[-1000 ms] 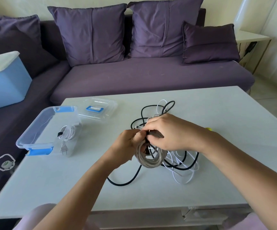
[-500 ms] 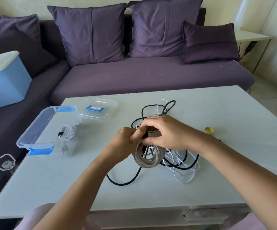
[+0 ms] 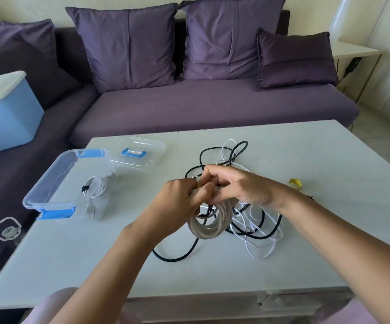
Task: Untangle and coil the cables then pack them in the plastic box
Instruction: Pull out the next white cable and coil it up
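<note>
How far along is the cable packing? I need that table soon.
Done: one coiled white cable lies in the open plastic box. In hand: both hands, left hand and right hand, grip the beige coil. Left: the tangled black cable and loose white cable.

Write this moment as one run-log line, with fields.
step: coiling | left hand + right hand: grip beige coil | black cable, white cable: tangled | plastic box: open
</note>
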A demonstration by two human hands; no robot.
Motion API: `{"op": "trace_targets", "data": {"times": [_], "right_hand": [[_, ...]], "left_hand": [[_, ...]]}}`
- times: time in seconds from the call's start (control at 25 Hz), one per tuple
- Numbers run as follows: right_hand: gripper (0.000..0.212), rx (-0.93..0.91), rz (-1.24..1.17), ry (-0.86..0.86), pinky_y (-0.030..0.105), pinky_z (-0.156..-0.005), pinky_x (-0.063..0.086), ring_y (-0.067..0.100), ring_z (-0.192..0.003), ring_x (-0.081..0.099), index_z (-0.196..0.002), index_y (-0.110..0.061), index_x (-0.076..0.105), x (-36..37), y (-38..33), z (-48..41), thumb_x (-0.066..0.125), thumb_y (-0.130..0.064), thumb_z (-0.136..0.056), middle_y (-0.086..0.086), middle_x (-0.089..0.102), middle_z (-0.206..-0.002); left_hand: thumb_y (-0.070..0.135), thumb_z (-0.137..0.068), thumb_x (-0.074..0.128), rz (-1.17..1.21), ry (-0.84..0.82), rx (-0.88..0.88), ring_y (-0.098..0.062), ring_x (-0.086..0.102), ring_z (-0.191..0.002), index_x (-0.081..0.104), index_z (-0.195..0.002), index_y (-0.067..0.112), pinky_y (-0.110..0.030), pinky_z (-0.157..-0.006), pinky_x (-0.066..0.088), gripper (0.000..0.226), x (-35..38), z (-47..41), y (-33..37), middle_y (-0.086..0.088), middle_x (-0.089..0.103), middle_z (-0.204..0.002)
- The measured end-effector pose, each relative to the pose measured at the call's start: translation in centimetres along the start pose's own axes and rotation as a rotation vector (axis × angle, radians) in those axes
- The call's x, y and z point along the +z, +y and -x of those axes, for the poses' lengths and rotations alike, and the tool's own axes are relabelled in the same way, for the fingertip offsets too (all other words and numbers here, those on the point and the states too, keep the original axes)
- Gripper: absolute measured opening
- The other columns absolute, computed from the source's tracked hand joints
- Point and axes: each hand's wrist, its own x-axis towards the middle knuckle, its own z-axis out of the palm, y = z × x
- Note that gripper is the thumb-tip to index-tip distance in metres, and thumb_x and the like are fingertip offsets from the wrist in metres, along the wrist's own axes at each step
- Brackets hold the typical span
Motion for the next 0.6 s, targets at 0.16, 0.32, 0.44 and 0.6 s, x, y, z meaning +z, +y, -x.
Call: {"op": "trace_targets", "data": {"times": [0.16,0.32,0.44,0.6], "right_hand": [[0.023,0.012,-0.050,-0.008,0.019,-0.074,0.045,0.011,-0.079,0.056,-0.101,-0.008,0.052,-0.42,0.48,-0.11,0.060,-0.007,-0.080,0.005,0.061,-0.087],[0.034,-0.003,-0.026,0.039,0.025,-0.066,0.039,0.015,-0.069,0.047,-0.099,-0.013,0.047,-0.23,0.75,-0.47,0.063,0.009,-0.077,0.002,0.058,-0.077],[0.037,-0.012,0.007,0.076,0.023,-0.062,0.037,0.016,-0.068,0.044,-0.097,-0.012,0.045,0.03,0.66,-0.62,0.062,0.015,-0.078,0.009,0.053,-0.079],[0.039,-0.008,0.117,0.073,0.021,-0.053,0.031,0.010,-0.060,0.038,-0.099,-0.013,0.045,0.02,0.19,-0.39,0.058,0.016,-0.077,0.011,0.050,-0.081]], "left_hand": [[0.042,-0.089,0.053,0.006,0.000,-0.017,-0.003,0.052,-0.055,0.053,-0.077,0.014,-0.014,-0.054,0.039,0.030,-0.23,0.02,-0.34,0.001,0.066,-0.066],[0.040,-0.085,0.062,0.045,0.059,0.013,-0.012,0.051,-0.056,0.058,-0.086,0.020,-0.020,-0.053,0.037,0.020,-0.45,0.13,0.09,0.001,0.064,-0.066],[0.033,-0.085,0.064,0.053,0.052,0.070,-0.008,0.042,-0.052,0.062,-0.082,0.016,-0.017,-0.050,0.033,0.017,-0.83,0.36,0.31,0.005,0.056,-0.057],[0.037,-0.087,0.062,0.120,-0.003,0.048,-0.010,0.038,-0.054,0.060,-0.073,0.004,-0.026,-0.054,0.032,0.035,-0.77,-0.03,-0.22,-0.009,0.051,-0.060]]}}
